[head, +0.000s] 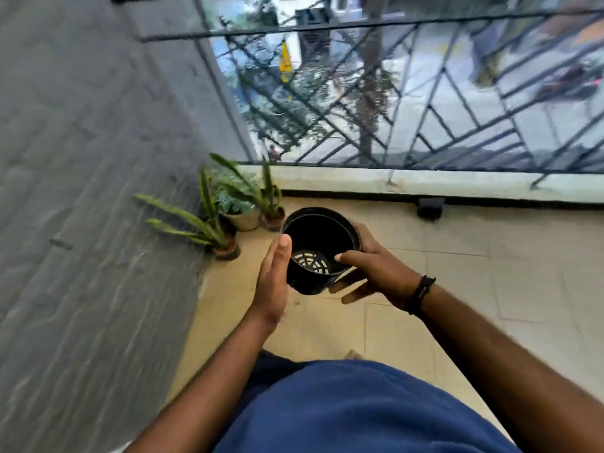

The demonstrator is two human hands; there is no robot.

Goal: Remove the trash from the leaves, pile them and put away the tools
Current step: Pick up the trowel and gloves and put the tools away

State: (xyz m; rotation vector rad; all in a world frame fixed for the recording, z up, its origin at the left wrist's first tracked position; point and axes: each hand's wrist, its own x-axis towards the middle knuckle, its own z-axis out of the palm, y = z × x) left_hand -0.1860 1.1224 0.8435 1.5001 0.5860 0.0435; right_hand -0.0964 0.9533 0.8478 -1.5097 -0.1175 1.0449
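An empty black plastic pot point(318, 237) with a slotted bottom hangs above the tiled balcony floor, tilted toward me. My right hand point(376, 273) grips its right side, thumb over the rim into the pot and fingers under the base. My left hand point(273, 282) lies flat against the pot's left wall, fingers straight and together. No leaves or trash show in this view.
Three potted plants point(235, 204) stand in the corner by the grey wall point(91, 191). A low ledge point(425, 184) with a black metal railing point(425, 93) runs along the far side. Beige floor tiles point(490, 289) stretch to the right.
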